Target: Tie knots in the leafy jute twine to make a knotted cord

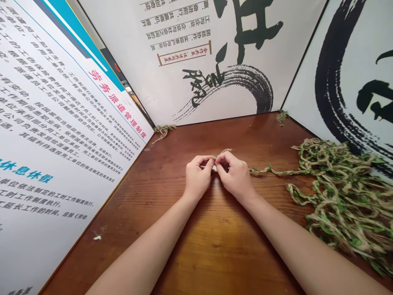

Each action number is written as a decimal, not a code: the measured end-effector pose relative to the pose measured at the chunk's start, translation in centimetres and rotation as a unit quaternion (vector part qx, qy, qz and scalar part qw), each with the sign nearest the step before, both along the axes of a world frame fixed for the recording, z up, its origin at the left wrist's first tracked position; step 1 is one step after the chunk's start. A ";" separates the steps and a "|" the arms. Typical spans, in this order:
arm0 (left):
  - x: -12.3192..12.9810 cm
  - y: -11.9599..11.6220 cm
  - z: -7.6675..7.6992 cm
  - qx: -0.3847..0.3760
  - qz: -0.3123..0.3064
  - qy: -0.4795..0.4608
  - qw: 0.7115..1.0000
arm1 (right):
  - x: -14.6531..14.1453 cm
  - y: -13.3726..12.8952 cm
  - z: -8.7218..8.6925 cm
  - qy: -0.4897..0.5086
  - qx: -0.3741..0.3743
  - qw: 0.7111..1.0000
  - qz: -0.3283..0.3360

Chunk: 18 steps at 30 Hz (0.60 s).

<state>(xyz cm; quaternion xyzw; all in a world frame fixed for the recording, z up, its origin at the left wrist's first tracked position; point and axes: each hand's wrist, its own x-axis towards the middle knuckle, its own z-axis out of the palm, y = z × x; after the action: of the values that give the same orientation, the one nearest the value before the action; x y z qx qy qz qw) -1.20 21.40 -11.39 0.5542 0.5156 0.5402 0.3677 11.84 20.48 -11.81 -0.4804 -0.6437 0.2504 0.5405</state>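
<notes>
My left forearm [147, 246] and right forearm [307, 246] are bare and slender, smooth all the way down. My left grip [198, 178] and right grip [235, 176] are bare human hands with slim fingers.

Rough jute twine [346, 205] with a green strip [270, 169] lies on glossy wooden tabletop [215, 262].

An office, it seems: a wooden desk [215, 254] hemmed in by a printed Chinese labour-policy board [61, 123] at left and calligraphy panels [190, 37] at upper centre and right.
</notes>
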 end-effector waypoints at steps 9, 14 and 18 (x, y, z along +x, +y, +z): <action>0.0 0.3 -0.2 -0.012 -0.014 -0.002 1.000 | -0.1 0.2 -0.1 0.071 -0.039 0.997 -0.008; 0.1 0.3 0.2 -0.044 -0.014 -0.039 0.998 | -0.1 0.3 0.1 0.092 -0.045 0.995 0.007; 0.1 0.1 0.7 -0.052 -0.013 -0.113 0.992 | -0.2 0.3 0.2 0.103 -0.056 0.993 0.000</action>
<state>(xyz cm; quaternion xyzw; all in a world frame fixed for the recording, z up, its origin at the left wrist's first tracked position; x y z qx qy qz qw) -1.08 21.47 -10.66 0.4767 0.4909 0.5665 0.4591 11.63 20.74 -11.59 -0.4813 -0.5700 0.3341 0.5760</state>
